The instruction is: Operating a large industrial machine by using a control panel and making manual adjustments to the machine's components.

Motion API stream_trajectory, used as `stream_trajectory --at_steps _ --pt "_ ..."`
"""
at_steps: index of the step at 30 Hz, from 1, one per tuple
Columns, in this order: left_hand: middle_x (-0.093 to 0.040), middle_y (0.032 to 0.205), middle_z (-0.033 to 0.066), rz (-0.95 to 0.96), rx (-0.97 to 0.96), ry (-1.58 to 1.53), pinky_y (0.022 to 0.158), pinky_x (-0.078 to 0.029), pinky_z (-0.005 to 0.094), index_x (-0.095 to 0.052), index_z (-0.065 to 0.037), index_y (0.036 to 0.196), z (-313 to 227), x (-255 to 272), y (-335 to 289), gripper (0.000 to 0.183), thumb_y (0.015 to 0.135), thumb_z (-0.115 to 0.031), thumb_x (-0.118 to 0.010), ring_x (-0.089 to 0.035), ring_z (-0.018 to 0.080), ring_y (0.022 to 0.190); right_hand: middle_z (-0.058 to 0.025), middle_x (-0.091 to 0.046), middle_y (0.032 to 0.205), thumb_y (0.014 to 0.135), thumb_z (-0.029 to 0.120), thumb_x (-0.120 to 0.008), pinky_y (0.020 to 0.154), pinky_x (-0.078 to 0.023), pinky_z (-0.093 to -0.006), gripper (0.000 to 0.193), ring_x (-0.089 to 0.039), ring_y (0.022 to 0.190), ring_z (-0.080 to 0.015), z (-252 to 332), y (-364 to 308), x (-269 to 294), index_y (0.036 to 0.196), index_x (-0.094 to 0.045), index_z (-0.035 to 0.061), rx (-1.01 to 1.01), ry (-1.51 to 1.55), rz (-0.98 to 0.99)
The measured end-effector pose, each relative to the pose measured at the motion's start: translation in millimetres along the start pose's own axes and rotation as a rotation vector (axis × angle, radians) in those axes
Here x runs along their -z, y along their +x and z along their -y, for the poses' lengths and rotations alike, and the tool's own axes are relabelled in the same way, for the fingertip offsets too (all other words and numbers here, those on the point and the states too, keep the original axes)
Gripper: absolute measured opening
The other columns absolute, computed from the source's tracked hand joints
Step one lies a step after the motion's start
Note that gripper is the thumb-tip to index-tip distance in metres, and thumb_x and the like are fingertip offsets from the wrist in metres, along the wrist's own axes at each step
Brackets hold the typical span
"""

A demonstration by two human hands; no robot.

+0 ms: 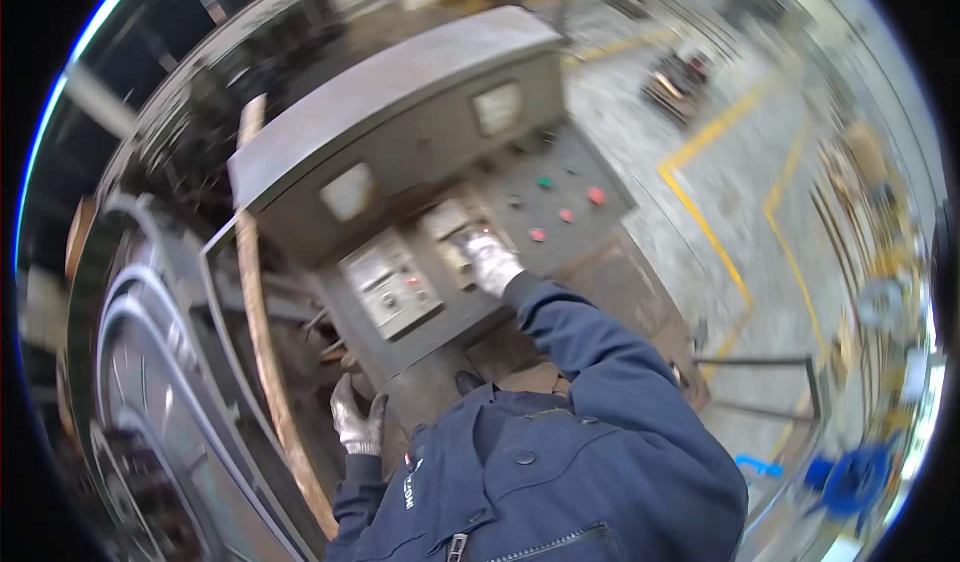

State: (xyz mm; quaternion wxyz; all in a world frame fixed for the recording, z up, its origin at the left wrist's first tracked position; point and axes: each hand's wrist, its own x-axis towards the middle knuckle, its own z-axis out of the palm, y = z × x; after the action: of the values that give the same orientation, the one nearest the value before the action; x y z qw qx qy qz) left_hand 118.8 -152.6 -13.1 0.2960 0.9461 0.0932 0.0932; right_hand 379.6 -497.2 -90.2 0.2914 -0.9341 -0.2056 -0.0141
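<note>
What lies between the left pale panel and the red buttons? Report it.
Another pale panel, with the right hand at it, in the head view.

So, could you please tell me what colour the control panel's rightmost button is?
The rightmost button is red; the head view shows it.

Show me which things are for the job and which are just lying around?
For the job, it seems:
Grey metal control console
Pale rectangular control panel, with the white-gloved right hand at it
Red round buttons, perhaps

Probably just lying about:
Long brown wooden pole
Blurry blue round thing
Small dark-and-reddish heap
</note>
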Motion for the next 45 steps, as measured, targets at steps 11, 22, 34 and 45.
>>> stream_trajectory --at_steps 11,22,34,45 --pt "-0.076 0.107 0.0182 0.576 -0.409 -0.114 0.087 -0.058 0.0444 -0.068 -0.003 0.129 -277.4 -157.5 88.3 0.052 0.087 -0.029 -0.084 -0.074 0.0333 0.098 -0.0158 -0.072 0.109 0.094 0.021 -0.072 0.091 -0.058 -0.0439 0.026 -0.07 0.102 -0.0354 -121.8 -242.8 163.7 0.116 -0.073 0.0079 -0.426 0.339 -0.231" --pt "-0.076 0.108 0.0191 0.876 -0.481 -0.247 0.088 -0.059 0.0431 -0.064 -0.005 0.136 -567.4 -377.2 141.4 0.055 0.091 -0.033 -0.079 -0.074 0.0351 0.101 -0.0181 -0.074 0.116 0.092 0.025 -0.072 0.097 -0.056 -0.0444 0.031 -0.069 0.109 -0.0367 -397.5 -306.8 329.7 0.115 -0.074 0.0038 -0.775 0.289 -0.287" --pt "-0.07 0.089 0.0091 1.076 -0.141 -0.543 0.065 -0.051 0.03 -0.053 0.007 0.143 -796.4 -703.8 299.1 0.064 0.095 -0.028 -0.075 -0.06 0.0133 0.073 -0.0218 -0.076 0.108 0.088 0.03 -0.069 0.092 -0.056 -0.0477 0.037 -0.073 0.102 -0.0369 -650.0 -446.3 391.0 0.113 -0.077 0.0051 -1.343 0.079 -0.348" --pt "-0.073 0.119 0.0298 0.794 -0.304 0.095 0.097 -0.056 0.0464 -0.07 0.005 0.124 -741.2 -937.4 539.4 0.069 0.09 -0.055 -0.072 -0.072 0.0418 0.11 -0.0193 -0.077 0.088 0.087 0.027 -0.077 0.07 -0.06 -0.0382 0.034 -0.074 0.073 -0.025 -855.7 -470.5 353.5 0.107 -0.078 -0.0005 -1.252 0.286 -0.305"
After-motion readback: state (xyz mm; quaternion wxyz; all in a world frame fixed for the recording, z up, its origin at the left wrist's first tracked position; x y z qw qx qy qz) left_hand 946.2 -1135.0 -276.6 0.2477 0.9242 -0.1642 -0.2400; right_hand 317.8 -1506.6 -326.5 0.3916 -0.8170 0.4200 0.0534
